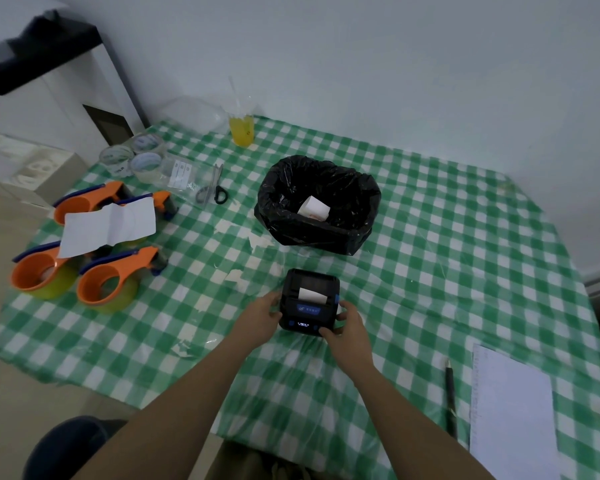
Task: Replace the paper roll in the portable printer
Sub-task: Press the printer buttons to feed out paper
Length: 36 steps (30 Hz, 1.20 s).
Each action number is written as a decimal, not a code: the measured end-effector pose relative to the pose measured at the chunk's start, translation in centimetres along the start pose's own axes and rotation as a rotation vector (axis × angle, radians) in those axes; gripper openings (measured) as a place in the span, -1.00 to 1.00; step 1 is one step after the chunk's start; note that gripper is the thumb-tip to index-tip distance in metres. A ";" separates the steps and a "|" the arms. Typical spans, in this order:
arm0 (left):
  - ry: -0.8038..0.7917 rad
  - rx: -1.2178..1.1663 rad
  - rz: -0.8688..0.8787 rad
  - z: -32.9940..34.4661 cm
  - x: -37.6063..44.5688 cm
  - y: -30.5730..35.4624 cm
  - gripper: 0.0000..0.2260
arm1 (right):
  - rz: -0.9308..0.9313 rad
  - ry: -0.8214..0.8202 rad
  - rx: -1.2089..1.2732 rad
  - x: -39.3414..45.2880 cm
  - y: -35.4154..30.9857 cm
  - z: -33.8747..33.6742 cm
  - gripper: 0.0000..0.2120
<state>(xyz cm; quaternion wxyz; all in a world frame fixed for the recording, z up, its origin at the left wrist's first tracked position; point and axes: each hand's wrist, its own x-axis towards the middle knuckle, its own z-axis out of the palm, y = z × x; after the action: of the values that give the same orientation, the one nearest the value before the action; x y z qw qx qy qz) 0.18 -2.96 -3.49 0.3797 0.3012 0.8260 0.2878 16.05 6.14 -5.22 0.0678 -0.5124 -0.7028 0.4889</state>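
Both forearms are reaching in: left hand (pixel 261 315) and right hand (pixel 344 326) are gripping the printer (pixel 309 302), sitting near-centre on the surface (pixel 430 271). Paper (pixel 311 294) is sticking out; pressing both sides evenly should seat the lid.

Scissors (pixel 212 187) lie left of a black-lined bin (pixel 357 233); notepad (pixel 513 417) at right.
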 end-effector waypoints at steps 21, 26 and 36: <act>0.035 0.014 -0.024 -0.4 -0.6 0.3 -0.61 | 0.032 0.006 0.036 0.0 0.0 0.0 -0.47; 0.032 0.019 -0.028 -0.5 -0.7 0.1 -0.62 | 0.034 0.005 0.039 0.0 -0.2 0.1 -0.50; 0.015 0.019 -0.027 -0.4 -0.8 0.0 -0.63 | 0.033 -0.001 0.048 -0.1 0.0 0.1 -0.50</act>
<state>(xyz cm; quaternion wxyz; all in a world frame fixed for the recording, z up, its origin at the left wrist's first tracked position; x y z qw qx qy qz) 0.33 -3.65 -2.90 0.3746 0.2916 0.8354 0.2772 16.04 5.96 -5.19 0.0715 -0.5219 -0.6822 0.5070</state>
